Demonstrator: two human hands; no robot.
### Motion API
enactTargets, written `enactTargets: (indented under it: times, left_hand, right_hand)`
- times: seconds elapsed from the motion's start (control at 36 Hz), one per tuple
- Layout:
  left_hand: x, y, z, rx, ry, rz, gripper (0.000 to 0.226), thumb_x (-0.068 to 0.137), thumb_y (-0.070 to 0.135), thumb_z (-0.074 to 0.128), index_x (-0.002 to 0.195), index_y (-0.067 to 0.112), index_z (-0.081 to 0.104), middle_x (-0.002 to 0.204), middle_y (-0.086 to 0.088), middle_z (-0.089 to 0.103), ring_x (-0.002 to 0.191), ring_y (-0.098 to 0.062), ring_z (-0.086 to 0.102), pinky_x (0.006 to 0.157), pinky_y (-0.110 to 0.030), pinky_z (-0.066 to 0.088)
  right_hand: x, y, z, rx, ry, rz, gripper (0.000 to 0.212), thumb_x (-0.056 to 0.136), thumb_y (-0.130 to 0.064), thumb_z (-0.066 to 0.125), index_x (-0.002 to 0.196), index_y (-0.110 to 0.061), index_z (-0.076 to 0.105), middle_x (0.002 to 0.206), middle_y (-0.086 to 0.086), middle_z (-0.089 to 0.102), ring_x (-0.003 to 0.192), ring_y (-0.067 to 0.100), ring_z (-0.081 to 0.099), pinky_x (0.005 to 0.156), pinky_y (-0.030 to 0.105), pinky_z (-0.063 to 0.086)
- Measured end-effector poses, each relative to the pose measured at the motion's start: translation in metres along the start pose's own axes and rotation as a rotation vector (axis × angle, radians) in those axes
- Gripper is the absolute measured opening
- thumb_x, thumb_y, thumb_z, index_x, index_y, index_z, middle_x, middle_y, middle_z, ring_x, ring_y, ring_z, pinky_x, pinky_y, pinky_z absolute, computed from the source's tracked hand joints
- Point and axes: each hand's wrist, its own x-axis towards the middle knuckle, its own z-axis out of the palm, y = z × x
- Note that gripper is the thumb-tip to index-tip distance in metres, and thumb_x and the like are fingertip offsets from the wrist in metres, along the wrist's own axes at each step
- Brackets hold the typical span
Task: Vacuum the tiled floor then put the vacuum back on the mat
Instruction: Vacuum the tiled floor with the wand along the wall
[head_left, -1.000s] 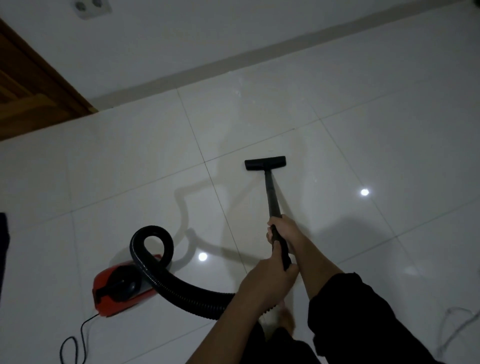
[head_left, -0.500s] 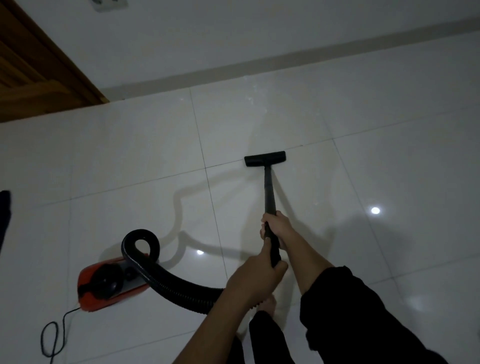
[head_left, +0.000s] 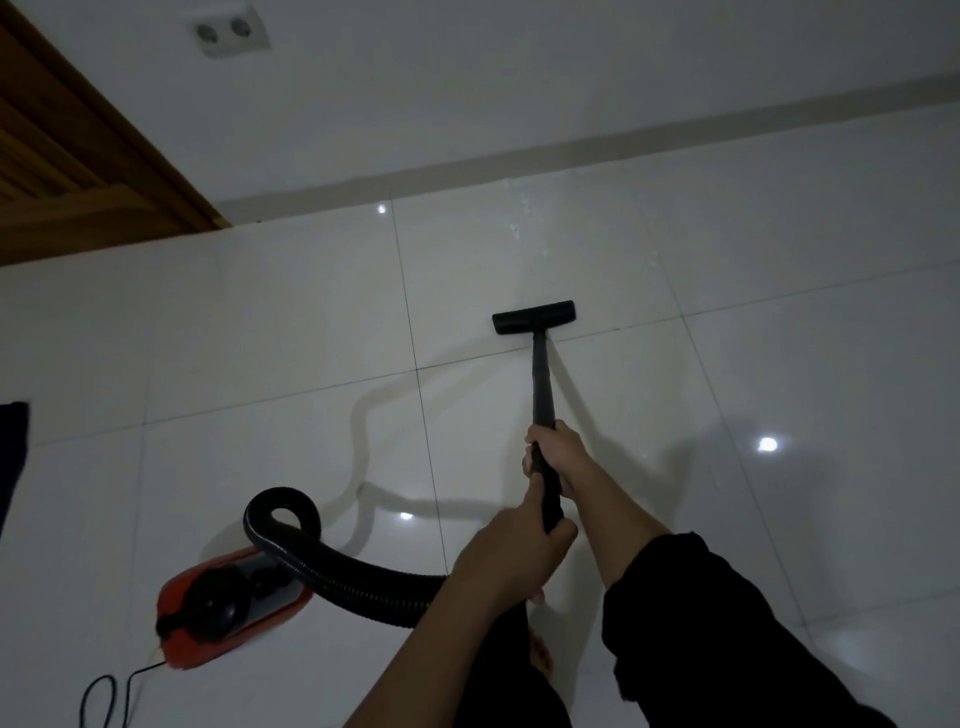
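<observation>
The black vacuum wand (head_left: 540, 384) runs from my hands to its flat floor nozzle (head_left: 534, 317), which rests on the glossy white tiled floor (head_left: 260, 338) at a grout line. My right hand (head_left: 558, 454) grips the wand higher up, my left hand (head_left: 511, 553) grips its rear end. A black ribbed hose (head_left: 332, 566) loops back to the red and black vacuum body (head_left: 223, 605) on the floor at lower left. No mat is recognisable.
A white wall with a baseboard (head_left: 571, 150) and a double socket (head_left: 228, 31) lies ahead. A wooden door frame (head_left: 104, 156) stands at the upper left. The black power cord (head_left: 109, 691) trails at the bottom left. A dark object (head_left: 13, 447) sits at the left edge. My bare foot (head_left: 540, 649) is below.
The nozzle has been pushed forward toward the wall, onto the grout line. The view has shifted with it, and both hands keep their grip on the wand.
</observation>
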Motion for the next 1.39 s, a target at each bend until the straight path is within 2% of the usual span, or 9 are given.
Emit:
enactTargets:
  times: [0.17, 0.33, 0.5, 0.61, 0.72, 0.81, 0.97, 1.14, 1.39]
  left_hand:
    - [0.026, 0.012, -0.034, -0.014, -0.002, 0.003, 0.068, 0.096, 0.031, 0.037, 0.152, 0.042, -0.001, 0.068, 0.001, 0.053, 0.057, -0.019, 0.059, 0.065, -0.033, 0.055]
    - [0.049, 0.019, -0.072, -0.010, 0.013, 0.017, 0.067, 0.097, 0.029, 0.038, 0.153, 0.039, 0.002, 0.066, 0.004, 0.050, 0.055, -0.014, 0.051, 0.046, -0.018, 0.036]
    - [0.068, 0.027, -0.103, 0.005, 0.008, 0.015, 0.066, 0.096, 0.028, 0.038, 0.152, 0.038, 0.006, 0.062, 0.004, 0.050, 0.055, -0.019, 0.054, 0.053, -0.024, 0.042]
    - [0.077, 0.035, -0.120, 0.027, 0.004, 0.001, 0.064, 0.096, 0.028, 0.037, 0.152, 0.037, 0.008, 0.062, 0.004, 0.050, 0.067, -0.038, 0.063, 0.053, -0.025, 0.042]
    - [0.088, 0.040, -0.131, 0.043, 0.001, -0.002, 0.064, 0.097, 0.030, 0.036, 0.153, 0.037, 0.006, 0.064, 0.003, 0.052, 0.061, -0.033, 0.061, 0.053, -0.026, 0.042]
    - [0.098, 0.042, -0.139, 0.040, 0.006, 0.004, 0.064, 0.098, 0.029, 0.037, 0.153, 0.034, 0.006, 0.068, -0.003, 0.054, 0.059, -0.021, 0.055, 0.060, -0.033, 0.047]
    - [0.115, 0.051, -0.157, 0.028, -0.009, -0.012, 0.065, 0.099, 0.033, 0.037, 0.153, 0.038, 0.001, 0.092, -0.014, 0.069, 0.069, -0.032, 0.069, 0.068, -0.041, 0.058]
    - [0.140, 0.064, -0.175, 0.037, 0.015, -0.019, 0.066, 0.099, 0.033, 0.037, 0.154, 0.036, 0.000, 0.089, -0.011, 0.067, 0.063, -0.023, 0.065, 0.066, -0.036, 0.057]
    - [0.166, 0.082, -0.197, 0.064, 0.040, -0.035, 0.068, 0.099, 0.032, 0.037, 0.153, 0.037, -0.003, 0.093, -0.014, 0.068, 0.068, -0.024, 0.065, 0.074, -0.045, 0.057]
  right_hand:
    - [0.022, -0.036, 0.014, -0.006, 0.019, -0.011, 0.021, 0.089, 0.001, 0.050, 0.108, -0.005, 0.046, 0.063, 0.012, 0.049, 0.045, 0.019, 0.047, 0.045, 0.028, 0.045]
    - [0.041, -0.071, 0.033, 0.022, 0.030, -0.021, 0.019, 0.088, 0.001, 0.050, 0.105, -0.006, 0.046, 0.059, 0.012, 0.048, 0.043, 0.020, 0.046, 0.047, 0.030, 0.043]
    - [0.059, -0.099, 0.048, 0.065, 0.059, -0.017, 0.018, 0.088, 0.002, 0.050, 0.104, -0.006, 0.046, 0.063, 0.011, 0.046, 0.044, 0.019, 0.045, 0.044, 0.028, 0.043]
    - [0.067, -0.114, 0.053, 0.067, 0.066, -0.016, 0.019, 0.087, 0.002, 0.050, 0.104, -0.006, 0.046, 0.062, 0.011, 0.046, 0.044, 0.019, 0.046, 0.045, 0.029, 0.043]
    - [0.078, -0.128, 0.056, 0.073, 0.069, -0.010, 0.018, 0.088, 0.002, 0.050, 0.104, -0.006, 0.046, 0.064, 0.011, 0.046, 0.045, 0.019, 0.046, 0.045, 0.028, 0.043]
    - [0.086, -0.138, 0.060, 0.080, 0.068, -0.007, 0.020, 0.087, 0.002, 0.051, 0.105, -0.006, 0.047, 0.062, 0.010, 0.047, 0.043, 0.017, 0.046, 0.045, 0.028, 0.043]
    - [0.102, -0.161, 0.066, 0.091, 0.064, -0.001, 0.017, 0.088, 0.002, 0.050, 0.102, -0.007, 0.046, 0.062, 0.009, 0.045, 0.044, 0.017, 0.044, 0.043, 0.026, 0.042]
    - [0.119, -0.191, 0.069, 0.098, 0.055, -0.006, 0.016, 0.088, 0.003, 0.049, 0.099, -0.007, 0.045, 0.062, 0.009, 0.044, 0.045, 0.017, 0.043, 0.042, 0.024, 0.041]
    - [0.146, -0.223, 0.073, 0.133, 0.039, 0.006, 0.017, 0.087, 0.004, 0.050, 0.098, -0.008, 0.046, 0.064, 0.009, 0.043, 0.045, 0.016, 0.041, 0.040, 0.022, 0.040]
